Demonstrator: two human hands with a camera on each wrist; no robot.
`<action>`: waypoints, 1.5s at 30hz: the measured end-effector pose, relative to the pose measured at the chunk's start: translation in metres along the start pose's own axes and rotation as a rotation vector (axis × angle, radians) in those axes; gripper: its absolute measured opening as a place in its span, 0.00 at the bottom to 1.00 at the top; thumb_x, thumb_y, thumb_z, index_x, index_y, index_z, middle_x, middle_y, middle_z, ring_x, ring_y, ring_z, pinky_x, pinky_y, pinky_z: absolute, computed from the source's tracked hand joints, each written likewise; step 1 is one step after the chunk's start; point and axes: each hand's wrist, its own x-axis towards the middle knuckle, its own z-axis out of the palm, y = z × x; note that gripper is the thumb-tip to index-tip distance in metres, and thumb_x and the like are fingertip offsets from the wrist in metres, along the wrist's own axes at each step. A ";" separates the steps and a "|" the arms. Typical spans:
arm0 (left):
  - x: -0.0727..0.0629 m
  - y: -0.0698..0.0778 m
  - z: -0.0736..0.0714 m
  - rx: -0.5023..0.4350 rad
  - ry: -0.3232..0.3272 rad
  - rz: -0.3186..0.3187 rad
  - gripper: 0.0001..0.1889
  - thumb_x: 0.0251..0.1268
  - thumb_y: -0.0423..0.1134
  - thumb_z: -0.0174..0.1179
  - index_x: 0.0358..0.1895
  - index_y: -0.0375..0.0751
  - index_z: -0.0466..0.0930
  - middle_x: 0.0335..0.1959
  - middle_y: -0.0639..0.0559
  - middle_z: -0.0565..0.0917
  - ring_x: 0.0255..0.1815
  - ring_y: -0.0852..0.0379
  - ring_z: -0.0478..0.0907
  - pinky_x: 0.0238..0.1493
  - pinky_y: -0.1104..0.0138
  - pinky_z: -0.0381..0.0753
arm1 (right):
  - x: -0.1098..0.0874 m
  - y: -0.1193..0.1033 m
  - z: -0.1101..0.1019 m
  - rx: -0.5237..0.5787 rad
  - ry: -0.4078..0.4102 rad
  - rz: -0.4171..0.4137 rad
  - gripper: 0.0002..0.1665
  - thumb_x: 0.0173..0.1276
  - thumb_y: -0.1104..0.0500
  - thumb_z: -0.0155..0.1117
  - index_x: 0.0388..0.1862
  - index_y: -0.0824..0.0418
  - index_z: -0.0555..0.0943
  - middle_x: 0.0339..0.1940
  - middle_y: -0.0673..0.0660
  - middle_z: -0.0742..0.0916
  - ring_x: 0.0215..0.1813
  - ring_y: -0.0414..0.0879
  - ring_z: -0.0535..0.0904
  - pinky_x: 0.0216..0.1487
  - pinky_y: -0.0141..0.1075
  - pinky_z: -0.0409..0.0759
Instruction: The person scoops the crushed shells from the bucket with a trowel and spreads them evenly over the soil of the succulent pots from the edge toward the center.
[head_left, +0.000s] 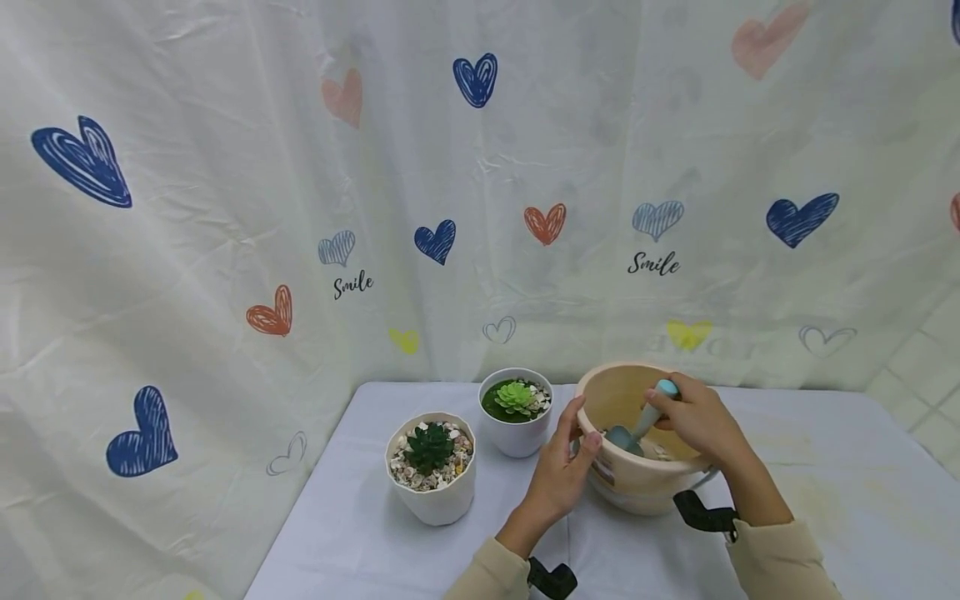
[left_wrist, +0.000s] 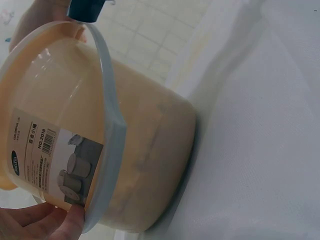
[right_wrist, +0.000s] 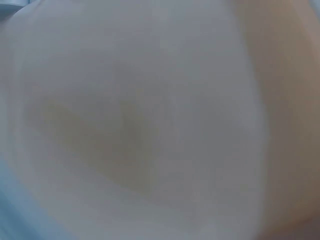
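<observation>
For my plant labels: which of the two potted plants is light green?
The rear plant, nearer the bucket, is light green; the front plant is dark green.

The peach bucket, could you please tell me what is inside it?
Inside the bucket are a blue shovel, held by the right hand, and some pale material too unclear to identify. The near wall and that hand cover part of the bottom.

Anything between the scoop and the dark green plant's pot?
Yes: the left side of the bucket and the left hand holding it stand between the scoop, lowered inside, and that pot. Nothing else visible between them.
</observation>
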 end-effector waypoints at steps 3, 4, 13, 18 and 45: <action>-0.001 0.000 0.000 0.005 -0.005 0.001 0.30 0.81 0.60 0.44 0.81 0.73 0.49 0.75 0.48 0.72 0.73 0.56 0.71 0.65 0.49 0.79 | -0.001 0.001 0.000 0.044 0.004 0.002 0.26 0.83 0.45 0.49 0.54 0.69 0.75 0.52 0.69 0.86 0.50 0.56 0.87 0.49 0.47 0.88; -0.001 0.000 -0.001 0.005 -0.007 0.003 0.30 0.81 0.60 0.44 0.81 0.73 0.49 0.75 0.48 0.72 0.73 0.56 0.71 0.65 0.49 0.79 | -0.001 0.001 0.000 0.057 0.007 -0.001 0.26 0.83 0.45 0.49 0.54 0.69 0.75 0.53 0.70 0.86 0.50 0.56 0.87 0.48 0.46 0.88; 0.000 0.001 -0.002 0.000 -0.013 0.038 0.31 0.82 0.57 0.45 0.82 0.67 0.49 0.75 0.47 0.72 0.73 0.57 0.72 0.67 0.45 0.76 | 0.001 0.003 -0.001 0.146 0.037 -0.023 0.27 0.83 0.45 0.49 0.55 0.70 0.75 0.53 0.71 0.87 0.48 0.50 0.89 0.45 0.39 0.88; 0.000 0.000 -0.002 0.007 -0.011 0.043 0.31 0.82 0.56 0.45 0.82 0.67 0.49 0.75 0.47 0.73 0.73 0.56 0.72 0.66 0.49 0.78 | 0.002 0.003 -0.003 0.213 0.041 -0.034 0.25 0.83 0.49 0.50 0.55 0.72 0.74 0.51 0.69 0.88 0.45 0.43 0.90 0.43 0.37 0.88; 0.001 -0.001 -0.002 0.010 -0.004 0.058 0.31 0.82 0.55 0.46 0.82 0.66 0.49 0.73 0.46 0.74 0.72 0.57 0.73 0.65 0.48 0.79 | -0.003 0.007 -0.004 0.351 0.199 -0.082 0.22 0.82 0.48 0.52 0.54 0.68 0.75 0.33 0.34 0.87 0.37 0.37 0.89 0.39 0.37 0.88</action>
